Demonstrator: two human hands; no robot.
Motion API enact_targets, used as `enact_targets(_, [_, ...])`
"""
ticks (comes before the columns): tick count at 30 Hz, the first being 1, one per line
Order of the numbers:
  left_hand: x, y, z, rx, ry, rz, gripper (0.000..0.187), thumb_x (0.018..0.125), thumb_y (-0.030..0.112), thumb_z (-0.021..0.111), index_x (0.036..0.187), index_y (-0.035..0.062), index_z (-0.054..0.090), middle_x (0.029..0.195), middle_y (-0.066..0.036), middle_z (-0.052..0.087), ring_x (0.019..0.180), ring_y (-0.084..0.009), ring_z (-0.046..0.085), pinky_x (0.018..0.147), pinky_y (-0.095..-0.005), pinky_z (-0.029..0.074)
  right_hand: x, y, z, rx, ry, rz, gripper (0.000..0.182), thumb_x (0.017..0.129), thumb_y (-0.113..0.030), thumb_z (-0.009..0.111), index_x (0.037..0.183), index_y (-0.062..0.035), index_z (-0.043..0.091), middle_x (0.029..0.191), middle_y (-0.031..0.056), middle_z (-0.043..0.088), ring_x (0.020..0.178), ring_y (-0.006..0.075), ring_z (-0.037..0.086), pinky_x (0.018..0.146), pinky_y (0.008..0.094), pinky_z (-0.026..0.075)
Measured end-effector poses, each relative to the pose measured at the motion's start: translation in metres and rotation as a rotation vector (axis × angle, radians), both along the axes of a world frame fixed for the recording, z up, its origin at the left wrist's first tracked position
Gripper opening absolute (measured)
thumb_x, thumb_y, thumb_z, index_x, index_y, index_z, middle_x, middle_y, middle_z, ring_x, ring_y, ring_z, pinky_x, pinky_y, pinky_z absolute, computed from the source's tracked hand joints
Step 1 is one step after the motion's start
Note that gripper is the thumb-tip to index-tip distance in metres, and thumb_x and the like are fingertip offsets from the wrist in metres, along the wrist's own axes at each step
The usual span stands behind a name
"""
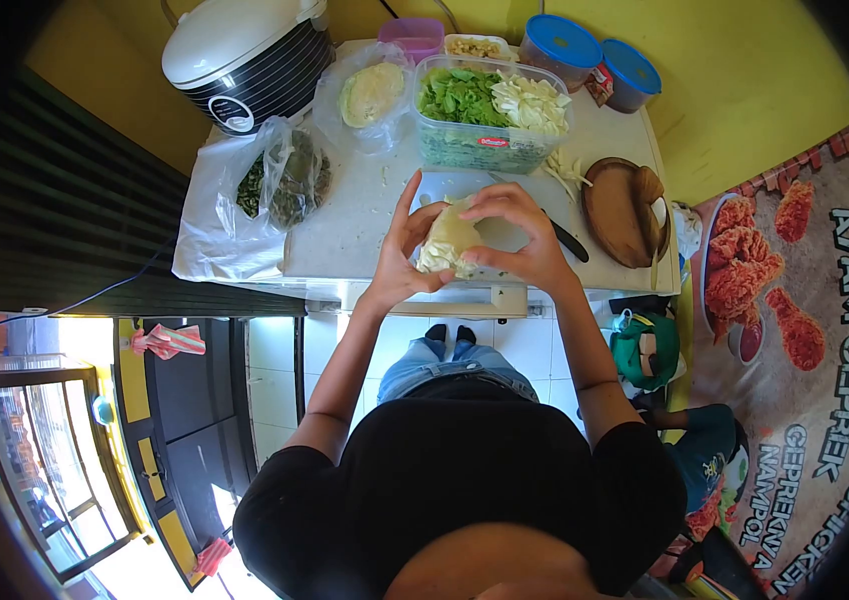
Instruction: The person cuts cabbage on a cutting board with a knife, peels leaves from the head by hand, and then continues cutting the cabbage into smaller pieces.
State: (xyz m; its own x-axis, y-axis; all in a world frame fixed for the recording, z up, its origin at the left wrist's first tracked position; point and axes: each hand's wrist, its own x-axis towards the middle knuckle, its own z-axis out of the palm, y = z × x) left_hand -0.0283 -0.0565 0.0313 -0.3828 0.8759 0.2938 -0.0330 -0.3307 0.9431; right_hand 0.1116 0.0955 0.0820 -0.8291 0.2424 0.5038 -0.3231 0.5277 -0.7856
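Note:
A pale piece of cabbage (pixel 449 240) is held up between both hands, over the table's front edge. My left hand (pixel 410 245) grips its left side, thumb below and fingers above. My right hand (pixel 520 235) pinches its right side between thumb and fingers. Beneath the hands lies a white cutting board (pixel 435 188), partly hidden. A knife (pixel 570 238) with a black handle rests just right of my right hand. Behind the board stands a clear container (pixel 490 155) with green leaves (pixel 460 97) and shredded cabbage (pixel 530 103).
On the table (pixel 345 225) are a rice cooker (pixel 245 60), a bagged cabbage (pixel 373 95), a bag of dark greens (pixel 290 180), a pink container (pixel 413 38), blue-lidded tubs (pixel 563 42) and wooden dishes (pixel 620 210). Another person's arm (pixel 680 418) shows at lower right.

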Motion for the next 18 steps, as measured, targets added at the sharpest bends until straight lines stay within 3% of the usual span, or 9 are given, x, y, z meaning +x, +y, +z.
enact_targets(2, [0.003,-0.001,0.001,-0.003,-0.114,0.026,0.111,0.069,0.030,0.079,0.153,0.0087,0.010,0.130,-0.015,0.051,0.120,-0.0262,0.050,0.105,-0.0376,0.035,0.002,-0.002,0.000,0.043,0.001,0.024,0.047,0.067,-0.016,0.084,0.110,-0.0080,0.068,0.112,0.0094,0.060,0.107,0.0248,0.057,0.093,0.0363,0.044])
enact_targets(3, [0.003,0.000,0.000,-0.003,-0.114,0.026,0.111,0.069,0.030,0.079,0.153,0.0087,0.010,0.130,-0.015,0.051,0.120,-0.0262,0.050,0.105,-0.0376,0.035,0.001,-0.006,-0.002,0.017,-0.031,0.007,0.048,0.066,-0.017,0.085,0.109,-0.0074,0.067,0.111,0.0098,0.061,0.106,0.0252,0.058,0.093,0.0358,0.045])
enact_targets(5, [0.002,0.002,-0.005,0.021,-0.051,0.095,0.105,0.075,0.057,0.069,0.151,0.0048,0.018,0.131,-0.015,0.050,0.120,-0.0253,0.049,0.104,-0.0365,0.036,0.001,-0.009,-0.007,-0.010,-0.064,-0.012,0.049,0.064,-0.017,0.086,0.109,-0.0069,0.067,0.111,0.0101,0.062,0.106,0.0257,0.058,0.093,0.0352,0.045])
enact_targets(6, [0.002,0.005,-0.007,0.021,-0.051,0.094,0.105,0.075,0.057,0.069,0.151,0.0048,0.018,0.131,-0.015,0.050,0.120,-0.0253,0.049,0.104,-0.0365,0.036,0.001,-0.010,-0.012,0.004,-0.063,-0.014,0.046,0.067,-0.017,0.084,0.109,-0.0077,0.068,0.113,0.0105,0.062,0.107,0.0250,0.058,0.094,0.0354,0.045])
enact_targets(8, [0.003,0.007,-0.010,-0.002,-0.032,0.167,0.107,0.076,0.071,0.061,0.148,0.0019,0.023,0.130,-0.016,0.050,0.121,-0.0246,0.047,0.103,-0.0365,0.036,-0.002,-0.011,-0.013,0.016,-0.061,-0.013,0.043,0.070,-0.017,0.083,0.109,-0.0085,0.068,0.114,0.0110,0.061,0.108,0.0243,0.057,0.095,0.0357,0.045])
enact_targets(12, [0.003,0.007,-0.014,-0.046,-0.015,0.130,0.106,0.076,0.068,0.063,0.150,0.0048,0.020,0.129,-0.019,0.053,0.121,-0.0265,0.049,0.103,-0.0372,0.036,-0.005,-0.009,-0.012,0.006,0.005,0.015,0.040,0.076,-0.013,0.077,0.114,-0.0065,0.066,0.112,0.0115,0.061,0.107,0.0242,0.058,0.093,0.0343,0.045])
enact_targets(14, [0.009,0.008,-0.020,-0.059,0.032,0.075,0.103,0.075,0.059,0.067,0.151,0.0084,0.017,0.127,-0.021,0.055,0.119,-0.0286,0.052,0.101,-0.0370,0.038,-0.008,-0.009,-0.011,0.008,0.032,0.037,0.039,0.078,-0.010,0.075,0.115,-0.0050,0.065,0.113,0.0120,0.061,0.106,0.0244,0.059,0.091,0.0346,0.046])
enact_targets(18, [0.010,0.009,-0.021,-0.061,0.065,0.051,0.103,0.072,0.046,0.070,0.152,0.0109,0.015,0.128,-0.022,0.055,0.117,-0.0305,0.055,0.100,-0.0367,0.040,-0.011,-0.006,-0.012,-0.036,-0.092,-0.008,0.026,0.080,-0.009,0.073,0.105,-0.0056,0.070,0.105,0.0096,0.064,0.099,0.0215,0.060,0.087,0.0326,0.047])
